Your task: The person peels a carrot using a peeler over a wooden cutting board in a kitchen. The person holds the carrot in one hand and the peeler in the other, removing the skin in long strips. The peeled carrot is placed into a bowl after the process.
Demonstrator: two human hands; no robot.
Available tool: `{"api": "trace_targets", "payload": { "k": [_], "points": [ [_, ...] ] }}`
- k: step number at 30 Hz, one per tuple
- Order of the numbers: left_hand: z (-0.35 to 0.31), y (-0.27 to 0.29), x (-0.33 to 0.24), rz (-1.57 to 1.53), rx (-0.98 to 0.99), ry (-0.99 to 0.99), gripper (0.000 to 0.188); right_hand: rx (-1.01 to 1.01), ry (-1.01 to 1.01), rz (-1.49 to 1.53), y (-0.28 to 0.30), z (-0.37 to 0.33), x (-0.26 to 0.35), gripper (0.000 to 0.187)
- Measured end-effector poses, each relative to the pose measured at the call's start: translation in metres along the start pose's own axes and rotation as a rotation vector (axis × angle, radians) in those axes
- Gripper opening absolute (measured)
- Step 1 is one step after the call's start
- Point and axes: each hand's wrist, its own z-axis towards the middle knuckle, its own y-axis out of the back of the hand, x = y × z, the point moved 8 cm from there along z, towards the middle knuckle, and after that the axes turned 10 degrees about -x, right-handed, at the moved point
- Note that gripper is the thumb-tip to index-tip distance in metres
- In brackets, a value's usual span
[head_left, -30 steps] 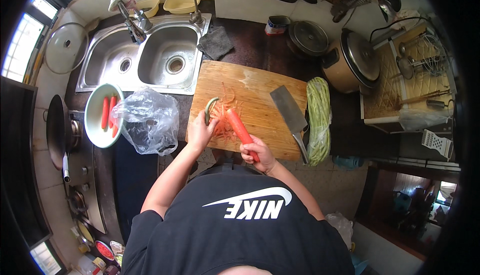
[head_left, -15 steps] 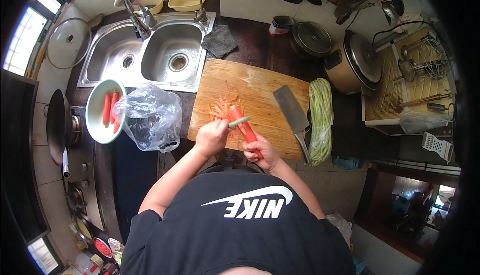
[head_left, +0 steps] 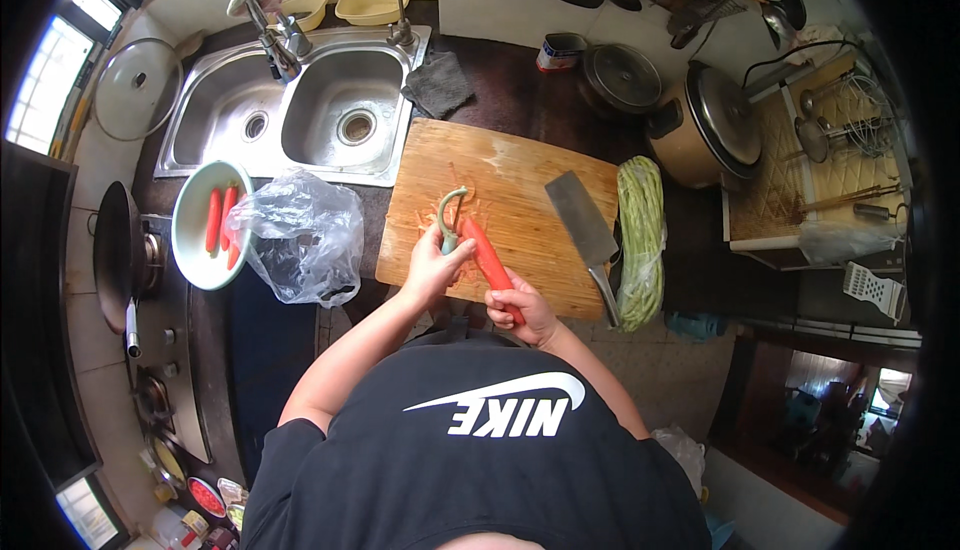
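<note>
My right hand (head_left: 522, 310) is closed round the lower end of an orange-red carrot (head_left: 487, 258), which slants up and left over the wooden cutting board (head_left: 520, 170). In my left hand (head_left: 436, 268) is a pale green peeler (head_left: 450, 212), its head pointing up and away, apart from the carrot. Thin orange peelings (head_left: 428, 220) lie on the board behind and beside my left hand. To the right on the board rests a cleaver (head_left: 582, 218), its handle toward me.
A pale bowl (head_left: 186, 240) with several peeled carrots stands left, beside a clear plastic bag (head_left: 305, 240). Long green beans (head_left: 641, 240) lie right of the board. Behind are a double sink (head_left: 345, 165), a grey cloth (head_left: 438, 84) and a lidded cooker (head_left: 690, 130).
The peeler has come off the carrot and turned, so its head now points upward. My left hand has rotated and its fingers have loosened; my right hand keeps its hold on the carrot.
</note>
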Motion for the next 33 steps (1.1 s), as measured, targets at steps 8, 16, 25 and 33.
{"api": "trace_targets", "payload": {
  "k": [8, 16, 25, 33],
  "points": [
    [0.027, 0.036, -0.003, 0.149, -0.200, -0.299, 0.012, -0.003, 0.041, -0.133, -0.001, 0.005, 0.004, 0.033],
    [-0.012, 0.034, -0.028, 0.775, -0.269, -0.674, 0.027, 0.029, -0.006, 0.046, -0.010, -0.001, 0.004, 0.041],
    [-0.053, -0.018, -0.040, 1.025, 0.035, -1.021, 0.016, 0.101, -0.072, 0.059, -0.011, 0.001, 0.000, 0.055],
    [0.012, 0.037, -0.035, 1.131, -0.229, -0.739, 0.021, 0.240, -0.117, 0.028, -0.017, -0.018, 0.000, 0.060]
  ]
}}
